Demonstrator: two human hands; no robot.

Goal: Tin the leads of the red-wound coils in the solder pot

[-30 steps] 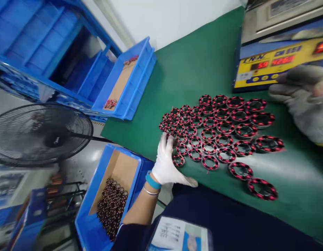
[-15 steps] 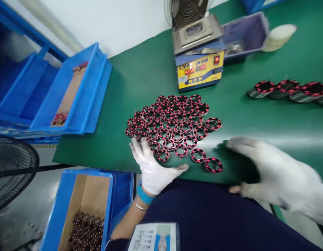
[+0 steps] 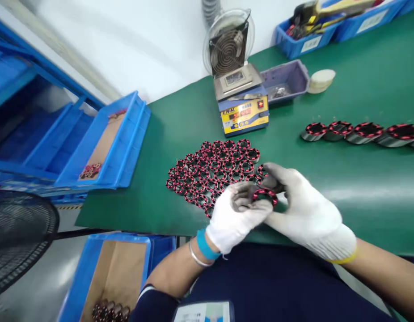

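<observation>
Both gloved hands meet over the near edge of a cluster of black-and-red ringed cores (image 3: 214, 165) standing on the green table (image 3: 180, 120). One ringed core (image 3: 264, 197) is between the hands. My left hand (image 3: 240, 212) has its fingers curled round the core's left side, its thumb along the near rim. From the right, my right hand (image 3: 299, 208) reaches round the same core, fingers at its far side and thumb below. The gloves partly cover the core and the cluster's near right part.
A yellow-and-blue heated device (image 3: 244, 117) stands behind the cluster, a purple bin (image 3: 287, 82) beside it. More cores (image 3: 363, 132) form a row at right. Blue trays (image 3: 133, 147) stand left; a blue box (image 3: 145, 264) and black fan (image 3: 22, 241) are lower left.
Both hands have come together; the left moved right from the cluster's near edge, the right moved left. A core is now held between them. The view has shifted, showing more of the table's back.
</observation>
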